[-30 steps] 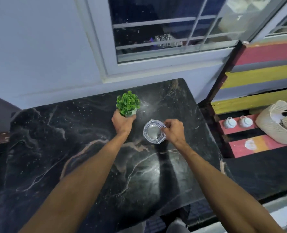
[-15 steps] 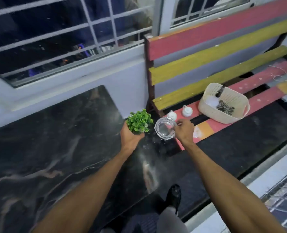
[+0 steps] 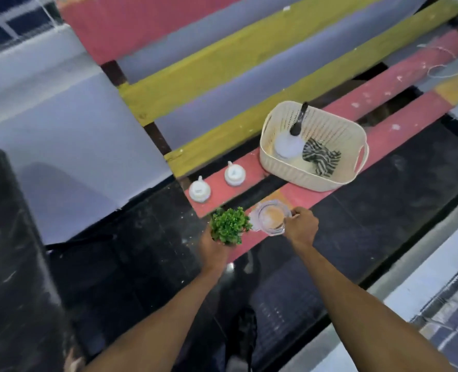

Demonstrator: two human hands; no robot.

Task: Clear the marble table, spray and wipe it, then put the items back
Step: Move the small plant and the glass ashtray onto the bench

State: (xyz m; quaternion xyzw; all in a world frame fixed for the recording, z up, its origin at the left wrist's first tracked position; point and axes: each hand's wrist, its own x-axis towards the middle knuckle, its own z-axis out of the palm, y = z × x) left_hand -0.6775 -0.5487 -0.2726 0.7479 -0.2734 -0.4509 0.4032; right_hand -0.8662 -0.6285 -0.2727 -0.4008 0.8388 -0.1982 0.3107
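Observation:
My left hand (image 3: 214, 247) grips a small potted green plant (image 3: 229, 224) from below, held over the near edge of the red bench slat (image 3: 383, 135). My right hand (image 3: 301, 225) holds a clear glass jar (image 3: 269, 220) by its rim, just right of the plant, above the same slat. The black marble table (image 3: 5, 237) shows only as a dark strip at the far left, behind both hands. A cream basket (image 3: 311, 173) on the bench holds a white spray bottle with a black nozzle (image 3: 289, 140) and a striped cloth (image 3: 320, 157).
Two small white cups (image 3: 199, 189) (image 3: 234, 173) stand on the back red slat, left of the basket. The bench back has red, grey and yellow planks. Dark floor tiles lie below, with my shoe (image 3: 245, 326) between my arms.
Both hands lifted the plant and jar off the marble table and carried them right to the bench. The view swung right, so the table slid to the left edge.

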